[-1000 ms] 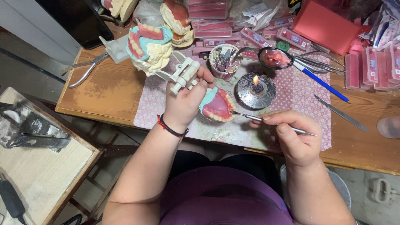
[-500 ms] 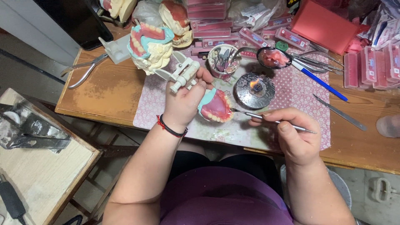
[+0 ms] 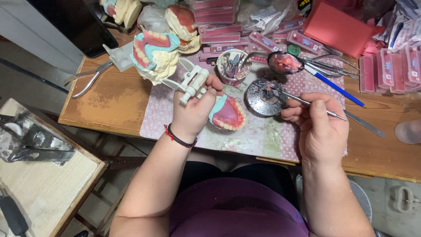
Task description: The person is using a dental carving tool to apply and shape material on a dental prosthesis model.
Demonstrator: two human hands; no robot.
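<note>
My left hand (image 3: 191,109) grips a white hinged dental articulator (image 3: 193,81). Its raised arm carries a cream plaster cast with teal wax and a row of teeth (image 3: 154,53). Its lower part holds a pink wax denture with teeth (image 3: 227,113), resting on the patterned mat (image 3: 263,136). My right hand (image 3: 319,125) pinches a thin metal wax tool (image 3: 309,104). The tool's tip sits over the small flame of a round metal burner (image 3: 263,97), to the right of the denture.
On the wooden bench lie pliers (image 3: 87,79), a cup of instruments (image 3: 233,66), a spoon of pink wax (image 3: 286,62), a blue-handled tool (image 3: 335,85), a metal spatula (image 3: 365,124), trays of denture teeth (image 3: 386,68), a red box (image 3: 337,27) and more plaster casts (image 3: 182,19). A side table (image 3: 39,193) stands at left.
My right hand has lifted the tool away from the denture and swung its tip up into the burner flame. My left hand keeps its grip on the articulator.
</note>
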